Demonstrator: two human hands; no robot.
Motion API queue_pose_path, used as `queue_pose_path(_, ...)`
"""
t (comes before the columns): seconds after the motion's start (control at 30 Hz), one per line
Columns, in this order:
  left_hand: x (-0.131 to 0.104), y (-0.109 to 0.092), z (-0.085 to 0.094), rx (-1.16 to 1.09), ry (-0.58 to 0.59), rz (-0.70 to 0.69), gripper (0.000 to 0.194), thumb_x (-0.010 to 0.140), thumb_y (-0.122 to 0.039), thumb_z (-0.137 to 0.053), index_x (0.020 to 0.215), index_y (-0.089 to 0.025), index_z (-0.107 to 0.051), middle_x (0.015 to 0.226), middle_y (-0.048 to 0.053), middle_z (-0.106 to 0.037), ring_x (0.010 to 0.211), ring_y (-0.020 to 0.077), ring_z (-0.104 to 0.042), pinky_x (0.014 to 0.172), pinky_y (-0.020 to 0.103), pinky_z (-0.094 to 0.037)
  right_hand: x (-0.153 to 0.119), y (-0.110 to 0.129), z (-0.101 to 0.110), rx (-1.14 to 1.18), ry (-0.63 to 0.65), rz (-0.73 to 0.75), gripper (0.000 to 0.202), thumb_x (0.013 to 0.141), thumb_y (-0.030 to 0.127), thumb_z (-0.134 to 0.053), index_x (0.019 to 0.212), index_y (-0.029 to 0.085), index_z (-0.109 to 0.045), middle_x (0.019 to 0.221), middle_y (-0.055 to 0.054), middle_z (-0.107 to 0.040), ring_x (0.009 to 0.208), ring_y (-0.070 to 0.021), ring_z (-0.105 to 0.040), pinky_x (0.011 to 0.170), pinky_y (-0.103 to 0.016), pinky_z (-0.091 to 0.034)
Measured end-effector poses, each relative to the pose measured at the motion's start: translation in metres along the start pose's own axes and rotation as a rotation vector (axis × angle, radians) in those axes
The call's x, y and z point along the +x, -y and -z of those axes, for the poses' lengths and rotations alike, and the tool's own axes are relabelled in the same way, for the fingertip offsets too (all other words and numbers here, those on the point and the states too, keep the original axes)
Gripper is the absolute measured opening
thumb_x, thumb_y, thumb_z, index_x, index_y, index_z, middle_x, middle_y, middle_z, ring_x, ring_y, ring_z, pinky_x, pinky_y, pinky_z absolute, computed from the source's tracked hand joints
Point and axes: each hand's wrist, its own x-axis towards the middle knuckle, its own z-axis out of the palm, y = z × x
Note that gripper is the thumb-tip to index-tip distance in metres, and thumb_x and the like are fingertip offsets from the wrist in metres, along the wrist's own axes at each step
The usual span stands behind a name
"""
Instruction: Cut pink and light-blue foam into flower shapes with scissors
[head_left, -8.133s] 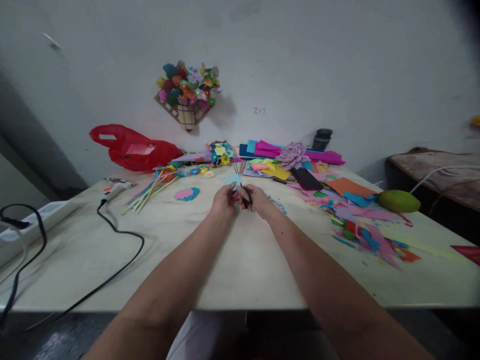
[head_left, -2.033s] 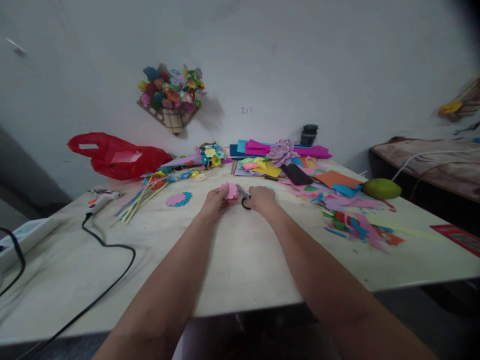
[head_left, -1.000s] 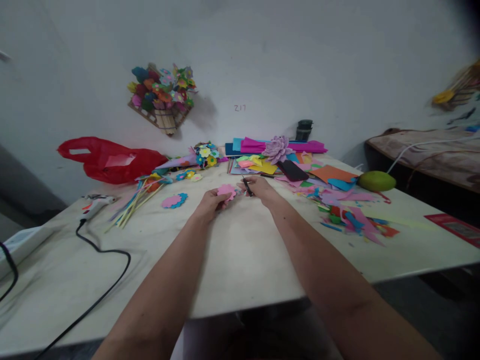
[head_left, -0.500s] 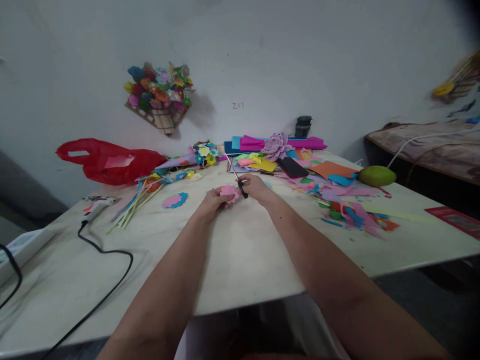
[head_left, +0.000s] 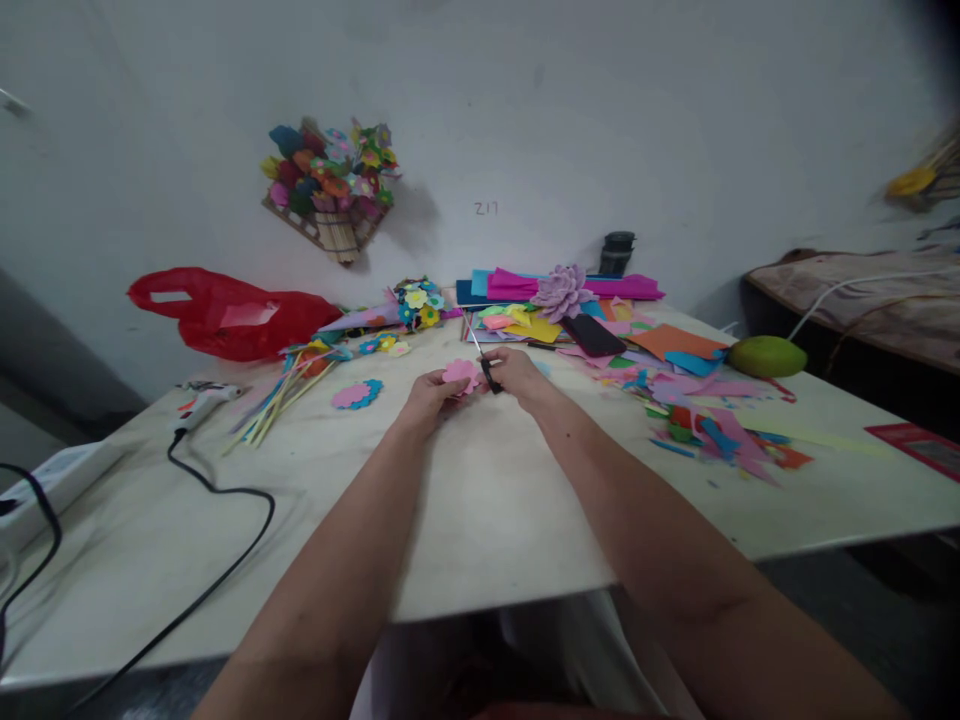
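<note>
Pink flower cutout [head_left: 459, 374] is over the white table [head_left: 510, 520] in the head view. Both arms [head_left: 367, 530] reach forward. The left hand [head_left: 429, 396] pinches it, thumb closed against fingers. The right hand [head_left: 517, 376], close beside it, curls around black-handled scissors [head_left: 489, 374], and their blades point away. On the wall [head_left: 525, 120], a stick holder [head_left: 336, 236] is full of bright flowers [head_left: 330, 170]. A red plastic bag [head_left: 199, 325] has something pink [head_left: 251, 315] in or on it; I can't tell which.

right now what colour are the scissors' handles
Black; the scissors' handles show in the head view, partly covered.
</note>
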Motion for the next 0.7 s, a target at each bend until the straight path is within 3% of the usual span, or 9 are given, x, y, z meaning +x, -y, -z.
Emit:
queue_pose_path(0.27,-0.0006,-0.0011,-0.0003,-0.016,-0.002,0.001,0.034,0.048,-0.032,-0.085,0.064,-0.012,-0.064,0.056,0.003,-0.061,0.047,0.0093,-0.052,0.046,0.021,-0.040,0.0000,-0.0009,0.0003,-0.007,-0.002,0.031,0.030,0.065,-0.008,-0.061,0.085,0.014,-0.058,0.045,0.006,-0.056,0.040,-0.0108,-0.056,0.045,-0.019,-0.044)
queue_pose_path(0.53,-0.0005,-0.0020,-0.0002,-0.028,-0.026,0.006,0.038,0.046,-0.031,-0.087,0.070,-0.010,-0.066,0.060,0.004,-0.063,0.048,0.0096,-0.052,0.046,0.022,-0.042,-0.0021,0.0005,0.0028,-0.035,0.085,0.058,0.033,0.065,-0.005,-0.063,0.093,0.011,-0.060,0.046,0.005,-0.058,0.040,-0.0094,-0.053,0.045,-0.018,-0.040)
queue_pose_path(0.7,0.0036,0.0003,0.0031,-0.102,-0.094,-0.055,0.038,0.044,-0.030,-0.088,0.069,-0.012,-0.065,0.061,0.002,-0.062,0.050,0.0087,-0.053,0.049,0.021,-0.044,0.0065,-0.0056,0.0092,-0.025,0.020,0.022,0.015,0.076,0.008,-0.065,0.090,0.013,-0.062,0.051,0.002,-0.061,0.040,-0.0078,-0.053,0.037,-0.016,-0.027)
